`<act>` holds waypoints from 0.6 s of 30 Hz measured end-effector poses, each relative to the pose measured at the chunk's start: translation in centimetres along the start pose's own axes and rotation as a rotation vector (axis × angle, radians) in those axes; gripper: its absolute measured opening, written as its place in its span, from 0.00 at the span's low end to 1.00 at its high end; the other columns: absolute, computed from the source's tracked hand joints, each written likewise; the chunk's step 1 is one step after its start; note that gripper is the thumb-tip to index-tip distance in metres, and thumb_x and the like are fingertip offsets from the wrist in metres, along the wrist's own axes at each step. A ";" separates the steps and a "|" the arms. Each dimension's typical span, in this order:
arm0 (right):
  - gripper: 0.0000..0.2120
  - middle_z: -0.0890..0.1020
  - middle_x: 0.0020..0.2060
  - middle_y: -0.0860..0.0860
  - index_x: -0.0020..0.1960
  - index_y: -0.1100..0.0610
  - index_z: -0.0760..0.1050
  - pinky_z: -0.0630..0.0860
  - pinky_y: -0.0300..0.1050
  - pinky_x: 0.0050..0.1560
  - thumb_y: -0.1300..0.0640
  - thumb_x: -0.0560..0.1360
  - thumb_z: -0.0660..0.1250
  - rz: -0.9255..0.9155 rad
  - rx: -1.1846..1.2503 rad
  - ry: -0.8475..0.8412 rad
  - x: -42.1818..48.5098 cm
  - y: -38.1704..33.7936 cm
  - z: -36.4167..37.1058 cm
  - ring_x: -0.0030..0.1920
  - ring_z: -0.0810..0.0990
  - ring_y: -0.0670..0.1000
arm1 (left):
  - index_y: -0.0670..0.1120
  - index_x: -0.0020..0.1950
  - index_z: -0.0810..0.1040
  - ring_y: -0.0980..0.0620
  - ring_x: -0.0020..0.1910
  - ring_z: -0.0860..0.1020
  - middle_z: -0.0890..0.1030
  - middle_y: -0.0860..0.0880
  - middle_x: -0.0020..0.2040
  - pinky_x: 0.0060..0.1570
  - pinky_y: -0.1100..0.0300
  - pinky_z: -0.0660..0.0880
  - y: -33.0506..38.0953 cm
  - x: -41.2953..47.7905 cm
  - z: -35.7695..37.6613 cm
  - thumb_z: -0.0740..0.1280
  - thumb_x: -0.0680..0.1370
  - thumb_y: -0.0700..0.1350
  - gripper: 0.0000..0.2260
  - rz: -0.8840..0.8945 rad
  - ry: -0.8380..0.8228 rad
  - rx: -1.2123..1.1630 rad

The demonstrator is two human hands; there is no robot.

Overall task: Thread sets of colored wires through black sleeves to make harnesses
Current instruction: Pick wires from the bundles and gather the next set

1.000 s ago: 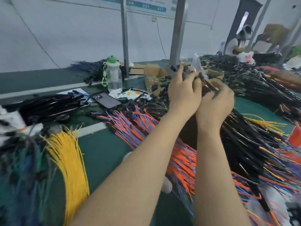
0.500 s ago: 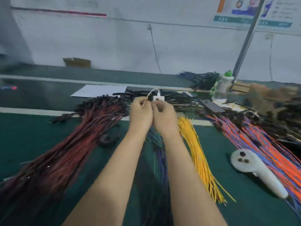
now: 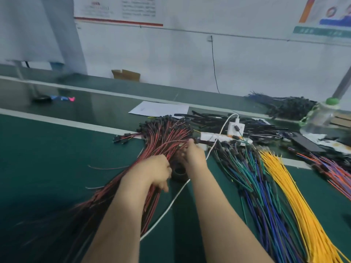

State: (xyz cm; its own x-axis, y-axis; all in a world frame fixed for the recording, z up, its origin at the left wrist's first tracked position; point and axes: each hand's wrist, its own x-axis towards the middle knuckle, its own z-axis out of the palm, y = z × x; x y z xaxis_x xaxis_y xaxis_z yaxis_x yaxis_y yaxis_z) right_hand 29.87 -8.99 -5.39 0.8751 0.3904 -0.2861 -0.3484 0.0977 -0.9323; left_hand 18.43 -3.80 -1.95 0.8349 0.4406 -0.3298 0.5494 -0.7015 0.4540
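**Red-and-black wire bundle (image 3: 165, 136) on the green bench mat (image 3: 57, 149).** The bundle lies straight ahead of you and slightly to the left. Its long axis runs diagonally, from loose tails at your near left to black connector ends fanned out at the far right.

- **Left hand (image 3: 152, 173):** it lies across the middle of the bundle, with the fingers curled down over the strands and gripping them.
- **Right hand (image 3: 194, 155):** it is farther forward and nearer the connector ends. Its fingertips (image 3: 190, 142) are in among the strands, but blur hides whether they pinch a wire.
- **Between the hands:** a roll of black tape (image 3: 178, 172) sits here, and a white cable (image 3: 171, 202) runs back between your forearms.
- **Black sleeves (image 3: 209, 117):** they lie beyond the bundle, farther off and to the right, so your right hand has the shorter reach to them.

**Judged step:** you are separating a set of wires from the bundle, and no sleeve is in hand yet. Drawing the strands along the diagonal, toward yourself, should free them with the least tangling.
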 end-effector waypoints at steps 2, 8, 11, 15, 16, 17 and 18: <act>0.17 0.76 0.52 0.60 0.61 0.64 0.68 0.76 0.47 0.44 0.51 0.83 0.55 0.173 0.380 -0.056 1.0 -0.3 -0.4 0.47 0.79 0.57 | 0.35 0.58 0.74 0.53 0.29 0.76 0.83 0.39 0.51 0.23 0.70 0.69 0.3 -0.5 0.0 0.56 0.83 0.45 0.14 0.032 -0.177 -0.006; 0.15 0.83 0.44 0.55 0.63 0.63 0.69 0.71 0.35 0.28 0.71 0.79 0.56 -0.177 0.039 0.051 0.3 -1.9 -0.5 0.26 0.73 0.44 | 0.46 0.47 0.78 0.51 0.36 0.80 0.82 0.49 0.42 0.35 0.63 0.72 0.7 -2.3 -2.2 0.56 0.81 0.57 0.17 0.053 0.104 0.044; 0.11 0.84 0.43 0.50 0.59 0.58 0.68 0.71 0.37 0.30 0.68 0.79 0.57 -0.477 -0.019 0.042 -1.4 -5.5 -2.2 0.24 0.73 0.42 | 0.48 0.54 0.78 0.47 0.50 0.77 0.80 0.49 0.51 0.52 0.55 0.73 1.5 -1.1 -3.7 0.55 0.81 0.53 0.14 0.128 0.587 -0.037; 0.12 0.84 0.43 0.49 0.59 0.58 0.70 0.73 0.32 0.32 0.68 0.79 0.56 -0.686 -0.019 -0.080 -4.7 -10.1 -4.0 0.29 0.76 0.41 | 0.44 0.73 0.63 0.43 0.72 0.62 0.66 0.43 0.73 0.71 0.46 0.59 5.0 2.8 -4.0 0.51 0.83 0.52 0.21 0.185 0.650 -0.134; 0.12 0.84 0.43 0.48 0.58 0.57 0.72 0.74 0.32 0.35 0.68 0.79 0.56 -0.712 -0.023 -0.102 -5.3 -10.7 -4.4 0.32 0.78 0.41 | 0.43 0.72 0.65 0.44 0.70 0.66 0.71 0.42 0.69 0.69 0.48 0.62 6.4 3.3 -3.7 0.50 0.83 0.53 0.22 0.234 0.574 -0.207; 0.12 0.83 0.43 0.48 0.57 0.57 0.73 0.75 0.32 0.39 0.68 0.80 0.56 -0.734 -0.019 -0.100 -5.7 -11.1 -4.7 0.37 0.79 0.41 | 0.42 0.68 0.69 0.45 0.64 0.73 0.78 0.43 0.60 0.64 0.50 0.68 7.8 3.4 -3.3 0.49 0.83 0.53 0.21 0.308 0.476 -0.339; 0.13 0.83 0.43 0.47 0.57 0.57 0.74 0.75 0.32 0.42 0.68 0.80 0.56 -0.751 -0.007 -0.078 -6.0 -11.5 -5.2 0.42 0.80 0.41 | 0.41 0.62 0.72 0.47 0.54 0.79 0.82 0.45 0.48 0.56 0.53 0.73 9.3 3.2 -2.9 0.49 0.83 0.52 0.20 0.389 0.369 -0.512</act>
State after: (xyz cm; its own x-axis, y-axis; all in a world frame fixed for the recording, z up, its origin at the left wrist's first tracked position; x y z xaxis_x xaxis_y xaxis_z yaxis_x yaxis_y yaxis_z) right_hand 30.37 -17.24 5.88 0.8501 0.2851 0.4428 0.3346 0.3569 -0.8722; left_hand 26.34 -7.29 3.58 0.8789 0.4365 0.1923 0.0824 -0.5359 0.8403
